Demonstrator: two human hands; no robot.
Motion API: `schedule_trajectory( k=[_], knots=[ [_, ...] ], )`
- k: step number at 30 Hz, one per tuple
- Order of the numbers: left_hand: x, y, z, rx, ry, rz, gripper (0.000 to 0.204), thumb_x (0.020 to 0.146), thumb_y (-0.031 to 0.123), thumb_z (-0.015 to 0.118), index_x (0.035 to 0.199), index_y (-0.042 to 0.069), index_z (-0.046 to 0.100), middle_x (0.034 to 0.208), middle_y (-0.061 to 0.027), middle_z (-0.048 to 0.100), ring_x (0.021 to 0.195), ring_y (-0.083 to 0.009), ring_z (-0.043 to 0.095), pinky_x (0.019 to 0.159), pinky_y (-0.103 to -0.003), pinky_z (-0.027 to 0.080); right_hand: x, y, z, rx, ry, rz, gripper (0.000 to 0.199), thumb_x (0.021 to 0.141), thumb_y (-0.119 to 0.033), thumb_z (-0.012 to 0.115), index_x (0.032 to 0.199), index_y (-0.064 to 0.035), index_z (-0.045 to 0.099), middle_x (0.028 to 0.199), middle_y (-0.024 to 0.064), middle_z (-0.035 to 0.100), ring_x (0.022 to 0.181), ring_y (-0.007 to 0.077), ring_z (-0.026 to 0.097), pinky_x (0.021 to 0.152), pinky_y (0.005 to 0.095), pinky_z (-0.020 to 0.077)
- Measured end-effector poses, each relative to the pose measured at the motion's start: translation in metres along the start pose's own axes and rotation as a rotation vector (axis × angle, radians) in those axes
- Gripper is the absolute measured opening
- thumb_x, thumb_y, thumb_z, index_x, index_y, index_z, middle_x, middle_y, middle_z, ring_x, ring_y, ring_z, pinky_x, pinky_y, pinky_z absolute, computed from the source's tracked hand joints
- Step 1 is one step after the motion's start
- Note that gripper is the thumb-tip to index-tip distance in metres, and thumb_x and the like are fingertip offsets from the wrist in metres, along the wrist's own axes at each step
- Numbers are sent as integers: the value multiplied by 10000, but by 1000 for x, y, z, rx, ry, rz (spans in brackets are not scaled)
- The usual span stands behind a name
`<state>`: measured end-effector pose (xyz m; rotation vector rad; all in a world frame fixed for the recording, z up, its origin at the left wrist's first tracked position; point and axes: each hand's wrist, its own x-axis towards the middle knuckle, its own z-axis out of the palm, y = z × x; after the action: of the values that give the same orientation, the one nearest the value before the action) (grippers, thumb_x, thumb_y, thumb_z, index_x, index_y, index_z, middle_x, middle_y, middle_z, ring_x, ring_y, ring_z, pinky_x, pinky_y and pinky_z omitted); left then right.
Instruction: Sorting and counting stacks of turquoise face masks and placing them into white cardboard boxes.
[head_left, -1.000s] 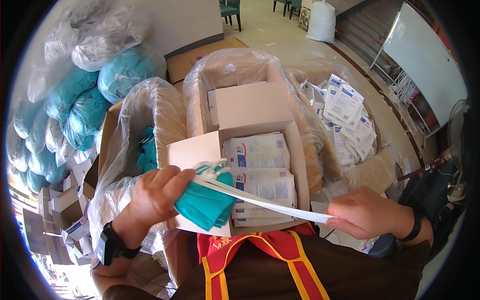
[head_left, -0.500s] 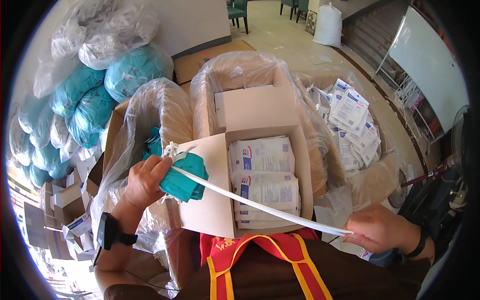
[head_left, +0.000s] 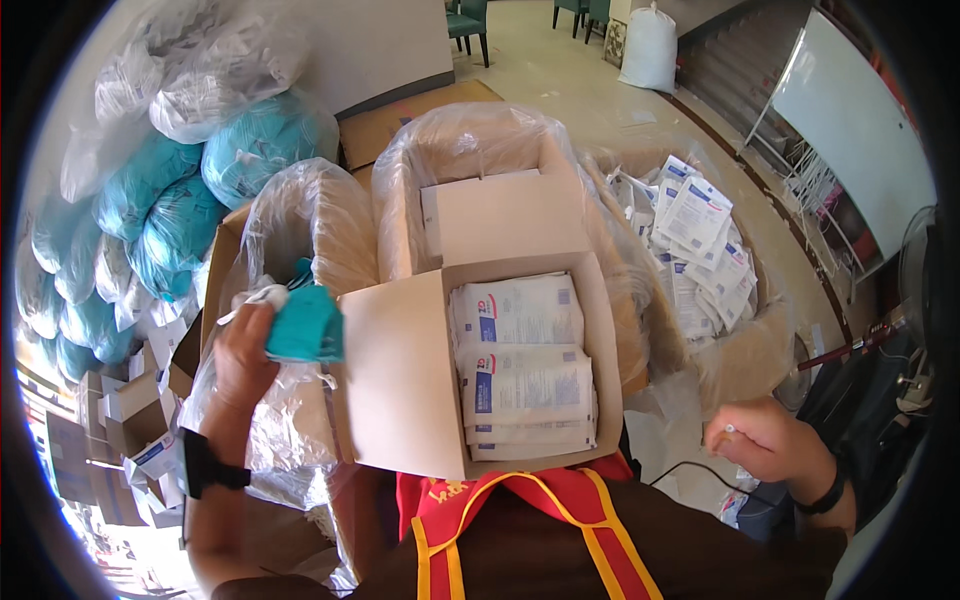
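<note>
My left hand [head_left: 245, 345] grips a bundle of teal face masks [head_left: 306, 325] by its edge, with white loops [head_left: 268, 295] bunched above the fingers. It hangs over the plastic-lined box [head_left: 335, 215] on the left. Off to the right, my right hand [head_left: 765, 440] is closed in a fist; a small white end of a strip [head_left: 730, 429] pokes out by the thumb, and the rest is hidden. Between my hands, in front of my body, stands an open carton [head_left: 405, 385] holding white packets with blue labels [head_left: 528, 385] in two stacks.
Behind the carton is another plastic-lined box [head_left: 560, 130]. A lined box [head_left: 740, 365] at right holds loose white packets [head_left: 695, 220]. Bags of teal items [head_left: 180, 230] are heaped at left, above empty small boxes [head_left: 130, 400]. A whiteboard [head_left: 850, 140] stands at far right.
The white strip that stretched from the bundle to my right hand no longer spans between them. My left hand has moved left with the bundle, away from the carton flap.
</note>
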<state>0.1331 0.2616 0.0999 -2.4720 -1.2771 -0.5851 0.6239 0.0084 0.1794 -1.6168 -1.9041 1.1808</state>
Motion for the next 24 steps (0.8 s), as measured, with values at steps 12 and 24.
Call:
schedule_trajectory(
  k=[12, 24],
  knots=[
    [23, 128, -14, -363, 210, 662, 520, 661, 156, 725, 1156, 282, 623, 948, -117, 575, 673, -210, 617, 544, -295, 510, 93, 12, 48, 1186, -4, -209, 258, 994, -252, 502, 878, -28, 554, 687, 38, 524, 518, 76, 455, 427, 204, 360],
    [31, 162, -12, -461, 293, 777, 490, 666, 211, 715, 1130, 333, 615, 941, -108, 587, 572, -144, 598, 511, -252, 508, 140, -2, 59, 295, -26, -300, 172, 905, -104, 638, 1061, -40, 602, 715, -36, 538, 606, 33, 474, 530, 201, 385]
  ],
)
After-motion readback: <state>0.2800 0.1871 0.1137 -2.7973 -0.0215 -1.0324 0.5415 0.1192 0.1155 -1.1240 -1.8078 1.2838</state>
